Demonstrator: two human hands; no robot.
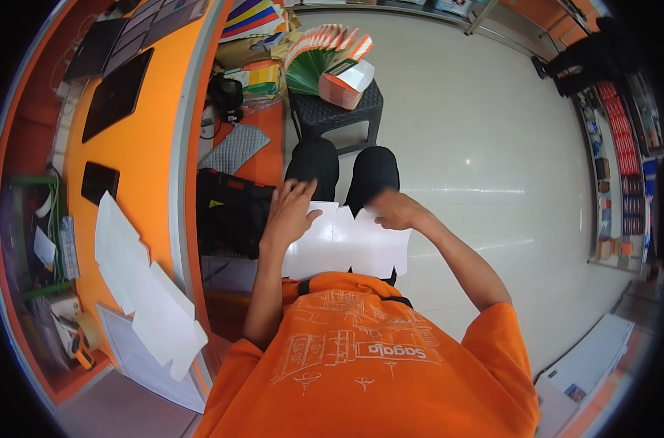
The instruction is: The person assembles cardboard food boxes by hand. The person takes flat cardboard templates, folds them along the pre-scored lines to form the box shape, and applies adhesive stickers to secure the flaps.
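Observation:
A white die-cut card sheet [324, 244] with notched edges and a crease lies across my lap. My left hand [292, 210] rests at its upper left corner, fingers spread and thumb apart over the card. At the upper right edge, my right hand [399, 210] bends inward with its fingertips at the card. A blur smears part of those fingers, so their grip is unclear. Another white notched sheet [146, 288] lies on the orange counter to my left.
Ahead of my knees, a dark stool [339, 120] bears a fanned stack of green, orange and white printed cards [317, 69]. A dark tablet [118, 95] and a phone [100, 182] sit on the counter [148, 139]. Shelves [613, 168] line the right, near a dark-clothed person [584, 62].

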